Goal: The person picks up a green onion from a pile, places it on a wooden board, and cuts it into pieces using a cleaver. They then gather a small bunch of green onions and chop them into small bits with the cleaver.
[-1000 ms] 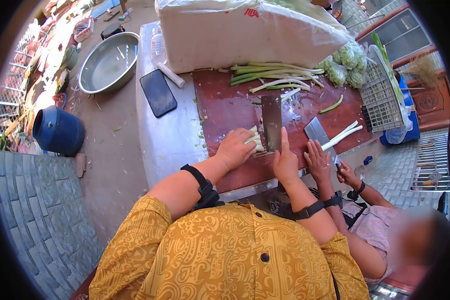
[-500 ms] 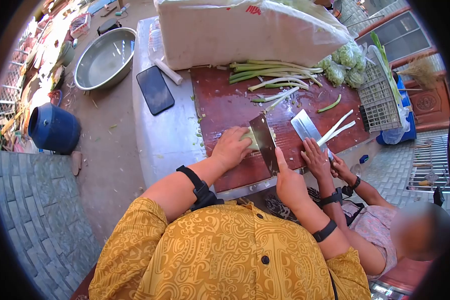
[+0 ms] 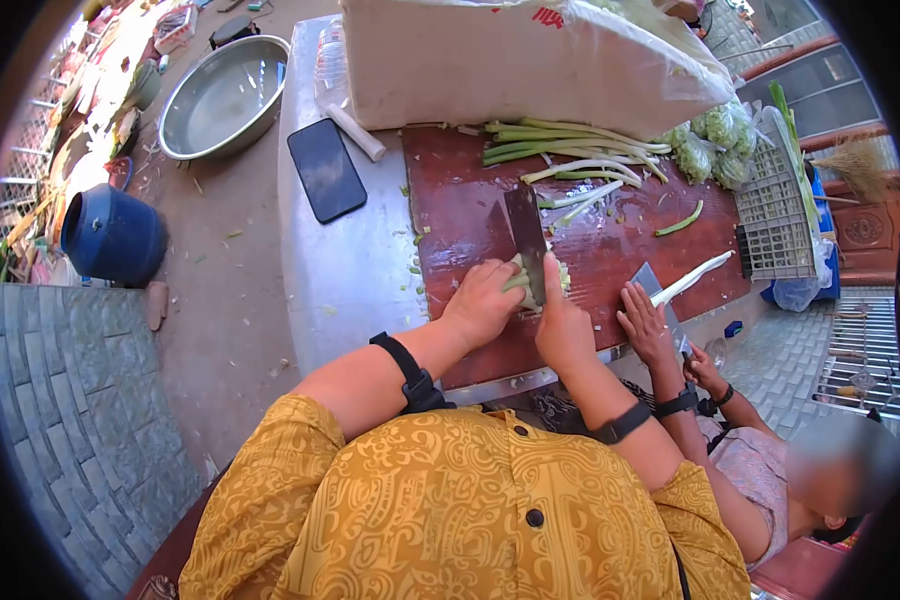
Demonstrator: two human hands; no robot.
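My right hand [image 3: 567, 328] is closed round the handle of a cleaver [image 3: 526, 232], its index finger stretched along the blade. The dark blade stands nearly on edge against cut green onion stalks [image 3: 515, 284]. Fingers of my left hand [image 3: 484, 300] curl over those stalks, just left of the blade, pressing them onto the red board [image 3: 460, 215]. Small chopped bits [image 3: 563, 277] lie right of the blade. Beyond it, whole green onions [image 3: 560, 142] lie in a loose pile along the far side of the board.
At right, a co-worker's hands [image 3: 647, 325] hold another knife [image 3: 673, 312] beside a white onion stalk [image 3: 695, 278]. A foam box [image 3: 510, 70] stands behind the board. Around it are a phone [image 3: 327, 171], bagged greens [image 3: 715, 145], a grey crate [image 3: 778, 215] and a metal basin [image 3: 220, 100].
The cleaver has tipped more onto its edge and moved against the stalks beside my left hand. The co-worker's blade has shifted nearer to them. The whole view has slid slightly.
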